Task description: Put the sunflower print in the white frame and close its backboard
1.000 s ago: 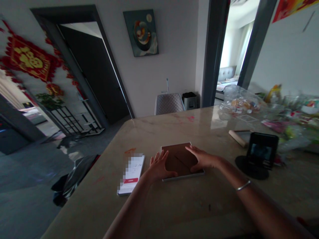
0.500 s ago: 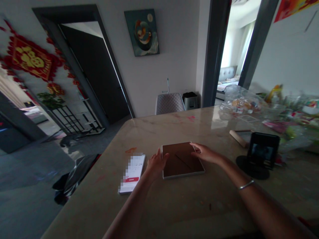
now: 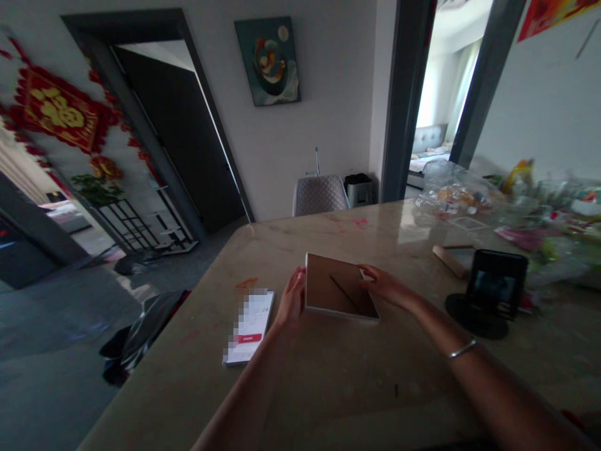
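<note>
A flat square picture frame [image 3: 335, 289] with a brown back, a thin white edge and a dark diagonal strut is raised a little off the counter and tilted. My left hand [image 3: 292, 299] grips its left edge, and my right hand [image 3: 381, 285] holds its right edge with the fingers reaching over the back. A smartphone [image 3: 248, 327], its screen lit and partly blurred out, lies on the counter to the left of my left hand. A metal bangle [image 3: 462, 349] circles my right wrist.
The frame is above a beige marble counter [image 3: 328, 388], whose left edge drops to a dark floor. To the right stand a phone on a black round stand [image 3: 493, 288] and a wooden block [image 3: 448, 260]. Plastic bags and assorted clutter [image 3: 455, 195] crowd the far right.
The frame has gone from lying flat on the counter to raised and tilted between my hands. My hands have closed onto its left and right edges.
</note>
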Available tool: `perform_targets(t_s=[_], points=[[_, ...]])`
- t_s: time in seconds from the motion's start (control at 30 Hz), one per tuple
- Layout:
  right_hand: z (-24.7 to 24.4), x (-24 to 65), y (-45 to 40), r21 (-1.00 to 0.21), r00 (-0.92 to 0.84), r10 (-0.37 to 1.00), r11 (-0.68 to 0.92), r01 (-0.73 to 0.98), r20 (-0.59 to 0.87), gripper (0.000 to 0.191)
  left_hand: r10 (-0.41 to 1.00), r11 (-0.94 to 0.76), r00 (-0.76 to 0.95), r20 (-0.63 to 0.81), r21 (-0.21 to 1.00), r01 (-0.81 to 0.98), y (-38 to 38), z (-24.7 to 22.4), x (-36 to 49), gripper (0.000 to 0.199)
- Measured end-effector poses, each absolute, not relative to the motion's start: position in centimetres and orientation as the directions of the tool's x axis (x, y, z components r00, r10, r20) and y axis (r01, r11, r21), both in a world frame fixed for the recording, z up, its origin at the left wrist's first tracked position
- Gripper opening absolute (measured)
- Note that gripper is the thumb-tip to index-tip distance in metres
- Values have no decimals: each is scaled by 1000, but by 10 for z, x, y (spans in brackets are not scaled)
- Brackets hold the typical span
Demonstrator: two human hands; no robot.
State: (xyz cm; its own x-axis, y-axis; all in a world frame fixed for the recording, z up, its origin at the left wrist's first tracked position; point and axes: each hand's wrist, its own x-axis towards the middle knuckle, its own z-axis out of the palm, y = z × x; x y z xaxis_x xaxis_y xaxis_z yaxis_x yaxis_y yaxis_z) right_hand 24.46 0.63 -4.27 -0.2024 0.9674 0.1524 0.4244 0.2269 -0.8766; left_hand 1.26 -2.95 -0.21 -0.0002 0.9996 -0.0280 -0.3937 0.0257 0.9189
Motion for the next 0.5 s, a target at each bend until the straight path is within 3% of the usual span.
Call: perform_targets(t_s=[0.13,0.33,0.5], points=[[-39,227,-3,-923,-310,947,189,335,81,50,995,-29,79,67,913,-408,-40,17,17,53],[-22,212,-22,-931,-590,796,306,197,137,40,919,-191,317,236,967,-167,-51,18,28,57],[-15,216,-27,-988,-550,829,151,44,102,40,882,-212,439,172,976,45,-49,7,27,53]])
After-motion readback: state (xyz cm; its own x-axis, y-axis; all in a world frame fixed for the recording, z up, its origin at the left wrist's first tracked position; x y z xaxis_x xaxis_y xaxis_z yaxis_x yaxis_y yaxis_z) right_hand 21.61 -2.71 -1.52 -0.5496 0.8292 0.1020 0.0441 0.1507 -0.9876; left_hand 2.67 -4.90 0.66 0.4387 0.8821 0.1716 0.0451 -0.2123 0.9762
